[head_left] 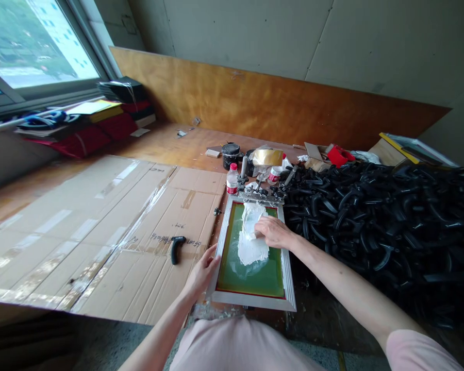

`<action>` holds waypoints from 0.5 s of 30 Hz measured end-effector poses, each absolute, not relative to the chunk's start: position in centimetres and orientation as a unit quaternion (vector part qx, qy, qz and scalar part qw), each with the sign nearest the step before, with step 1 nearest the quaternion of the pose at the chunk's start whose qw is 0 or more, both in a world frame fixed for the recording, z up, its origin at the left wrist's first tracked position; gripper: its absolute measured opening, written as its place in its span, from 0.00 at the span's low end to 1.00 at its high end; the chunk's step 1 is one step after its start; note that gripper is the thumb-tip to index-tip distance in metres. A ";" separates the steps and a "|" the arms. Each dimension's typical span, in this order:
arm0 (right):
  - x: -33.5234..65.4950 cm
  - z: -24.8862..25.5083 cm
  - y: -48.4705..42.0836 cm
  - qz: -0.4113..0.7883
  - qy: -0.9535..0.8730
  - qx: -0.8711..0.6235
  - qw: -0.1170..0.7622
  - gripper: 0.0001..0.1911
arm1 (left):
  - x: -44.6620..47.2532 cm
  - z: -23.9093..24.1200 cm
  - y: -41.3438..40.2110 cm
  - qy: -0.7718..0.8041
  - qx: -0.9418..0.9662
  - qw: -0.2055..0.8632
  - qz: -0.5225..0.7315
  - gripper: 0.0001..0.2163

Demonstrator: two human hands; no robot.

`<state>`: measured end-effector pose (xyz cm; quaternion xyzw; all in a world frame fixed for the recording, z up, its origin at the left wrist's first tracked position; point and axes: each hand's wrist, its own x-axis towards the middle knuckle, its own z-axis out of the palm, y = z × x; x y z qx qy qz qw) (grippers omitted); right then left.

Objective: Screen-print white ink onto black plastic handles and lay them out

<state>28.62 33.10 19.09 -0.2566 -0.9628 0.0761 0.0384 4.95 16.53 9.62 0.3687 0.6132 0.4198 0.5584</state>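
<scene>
Paste-on-screen work here. My right hand (275, 232) is down on the white paste (254, 251), fingers drawn in narrow at the right of the smear. Looks like a thin scraper could be pinched in there (my own fingers and the paste hide it, so can't confirm).

My left hand (203, 268) is at the left rail of the aluminium screen frame (255, 300), thumb side touching, fingers partly curled. Can't tell if it's clamped on the rail or just steadying it.

Frame sits right in front of me, far end by the metal clamp hardware (261, 195). Paste lies on the green mesh (228, 278), mostly centre and far half, with a thin hazy film nearer me.

Step in hand, my read: working paste over the mesh. Next move calls for even pressure along the stroke and a frame that doesn't shift, so the left hand matters.

Around it: one black curved tube piece (176, 250) on the flattened cardboard (135, 216) to my left, well apart from the frame; big pile of black curved parts (371, 221) on the right; red-capped bottle (232, 180) just beyond the frame's far left corner.
</scene>
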 end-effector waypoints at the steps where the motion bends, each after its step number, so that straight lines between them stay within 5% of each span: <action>1: 28.4 19.1 33.4 0.076 -0.958 -0.272 0.052 0.06 | 5.0 9.7 16.5 0.612 0.368 0.559 0.422 0.34; 7: 27.7 16.3 32.0 -0.013 -0.928 -0.347 0.136 0.08 | 5.1 10.8 16.5 0.617 0.352 0.554 0.434 0.34; 15: 28.0 19.4 33.8 0.071 -0.930 -0.336 0.133 0.10 | 5.2 13.4 16.4 0.604 0.322 0.579 0.444 0.35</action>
